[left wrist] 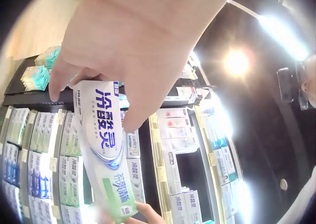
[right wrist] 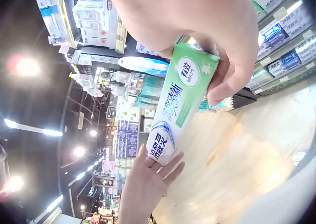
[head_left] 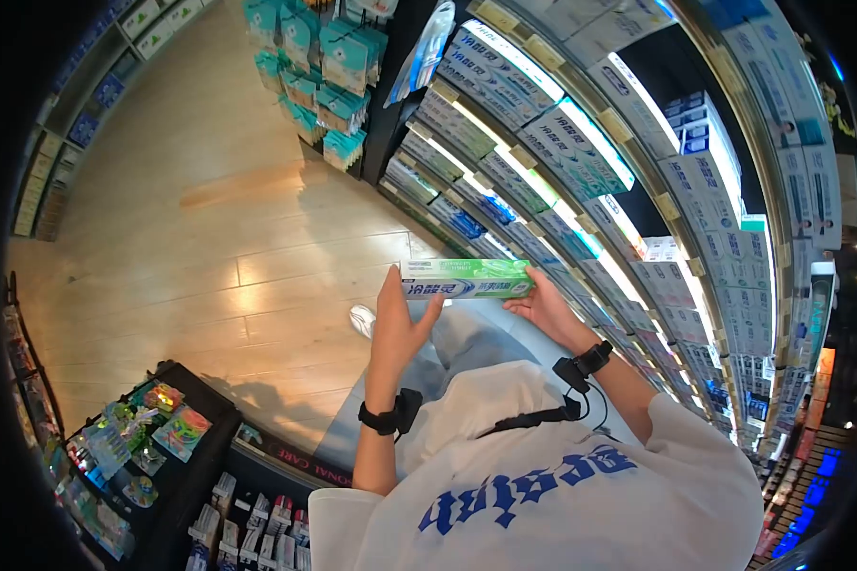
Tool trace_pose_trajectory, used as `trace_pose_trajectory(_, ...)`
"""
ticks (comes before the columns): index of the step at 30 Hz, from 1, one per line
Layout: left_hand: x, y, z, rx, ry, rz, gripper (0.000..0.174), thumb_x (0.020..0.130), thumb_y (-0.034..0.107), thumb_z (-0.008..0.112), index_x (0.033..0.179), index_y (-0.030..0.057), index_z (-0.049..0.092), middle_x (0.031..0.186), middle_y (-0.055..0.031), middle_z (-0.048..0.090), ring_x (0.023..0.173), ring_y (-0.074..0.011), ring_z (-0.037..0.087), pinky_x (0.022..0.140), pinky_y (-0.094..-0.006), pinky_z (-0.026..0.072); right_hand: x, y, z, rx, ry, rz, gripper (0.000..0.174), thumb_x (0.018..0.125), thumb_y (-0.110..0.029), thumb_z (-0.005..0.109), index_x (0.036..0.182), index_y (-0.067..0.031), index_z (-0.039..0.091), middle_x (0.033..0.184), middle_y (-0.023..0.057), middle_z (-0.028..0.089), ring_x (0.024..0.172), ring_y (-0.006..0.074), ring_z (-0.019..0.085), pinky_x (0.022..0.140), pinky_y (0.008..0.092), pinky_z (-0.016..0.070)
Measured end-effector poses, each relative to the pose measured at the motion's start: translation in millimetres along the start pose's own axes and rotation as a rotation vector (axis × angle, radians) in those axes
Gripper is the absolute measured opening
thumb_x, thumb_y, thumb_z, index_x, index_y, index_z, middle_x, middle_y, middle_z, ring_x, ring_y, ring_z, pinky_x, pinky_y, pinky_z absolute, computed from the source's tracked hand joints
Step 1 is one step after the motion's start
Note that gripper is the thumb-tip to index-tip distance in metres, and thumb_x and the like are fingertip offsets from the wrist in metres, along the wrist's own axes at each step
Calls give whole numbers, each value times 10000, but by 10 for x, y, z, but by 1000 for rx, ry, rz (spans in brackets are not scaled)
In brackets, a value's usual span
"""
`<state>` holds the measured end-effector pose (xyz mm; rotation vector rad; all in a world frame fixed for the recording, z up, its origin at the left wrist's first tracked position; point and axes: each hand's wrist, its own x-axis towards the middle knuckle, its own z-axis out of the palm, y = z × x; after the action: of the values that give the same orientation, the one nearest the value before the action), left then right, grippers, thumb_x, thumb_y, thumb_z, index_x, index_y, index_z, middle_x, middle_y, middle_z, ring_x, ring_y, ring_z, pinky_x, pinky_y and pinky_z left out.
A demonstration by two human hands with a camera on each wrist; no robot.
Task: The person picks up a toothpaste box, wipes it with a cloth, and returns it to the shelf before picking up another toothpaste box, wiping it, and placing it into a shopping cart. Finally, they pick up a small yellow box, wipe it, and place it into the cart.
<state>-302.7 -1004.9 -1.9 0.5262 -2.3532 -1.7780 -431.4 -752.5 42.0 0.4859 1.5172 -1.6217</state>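
A long white and green toothpaste box (head_left: 465,277) is held level in front of the body, its printed front facing up toward the head. My left hand (head_left: 400,324) grips the white end, with the thumb against the front face and the fingers behind. At the green end, my right hand (head_left: 550,309) pinches the box between thumb and fingers. In the left wrist view the carton (left wrist: 101,135) slants down from the left hand (left wrist: 131,41). The right wrist view shows the green end of the box (right wrist: 190,73) tucked into the right hand (right wrist: 212,26).
Shelves of toothpaste boxes (head_left: 581,143) rise close on the right. Teal hanging packs (head_left: 343,67) stand at the far end. A dark display (head_left: 176,447) with small colourful packets is at lower left. Wooden floor (head_left: 181,247) stretches across the left, and a white shoe (head_left: 362,321) shows below.
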Motion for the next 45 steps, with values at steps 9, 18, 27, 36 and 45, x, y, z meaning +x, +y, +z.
trace_pose_trajectory(9, 339, -597, 57, -48, 54, -186, 772, 882, 215, 730, 1443, -139, 334, 1379, -317, 449, 1273, -435, 472, 1044, -432, 424, 1013, 211, 187, 5, 32, -26, 484, 1003, -368, 615, 1307, -21, 469, 1158, 134, 637, 961, 212, 646, 891, 337, 512)
trace_pose_trajectory(18, 749, -1336, 618, -89, -196, -146, 664, 921, 132, 676, 1480, -41, 361, 1349, -241, 518, 1213, -363, 549, 977, -398, 475, 1391, 339, -444, 181, 267, -297, 385, 1010, -205, 602, 1295, -58, 388, 1281, 167, 601, 1193, 302, 610, 1062, 441, 459)
trace_pose_trajectory(27, 951, -1454, 1133, 25, -353, -204, 534, 949, 124, 647, 1430, 4, 450, 1238, -211, 602, 1085, -326, 621, 903, -385, 508, 1395, 381, -1129, 794, 348, -393, 250, 1007, -127, 594, 1200, -18, 480, 1225, 200, 518, 1126, 287, 548, 1003, 333, 510)
trace_pose_trajectory(36, 774, -1688, 1226, 96, -386, -353, 442, 961, 145, 623, 1359, -18, 522, 1184, -213, 632, 1050, -320, 633, 879, -385, 511, 1477, 198, -1354, 922, 397, -453, 330, 988, -101, 619, 1249, 16, 452, 1272, 227, 487, 1183, 325, 516, 1036, 334, 506)
trace_pose_trajectory(45, 641, -1738, 1322, 253, -431, -312, 385, 968, 193, 581, 1274, -42, 564, 1138, -234, 634, 1064, -416, 607, 893, -461, 501, 1608, 120, -1430, 1083, 305, -432, 431, 973, -78, 635, 1307, 81, 414, 1287, 250, 471, 1177, 318, 518, 1038, 339, 517)
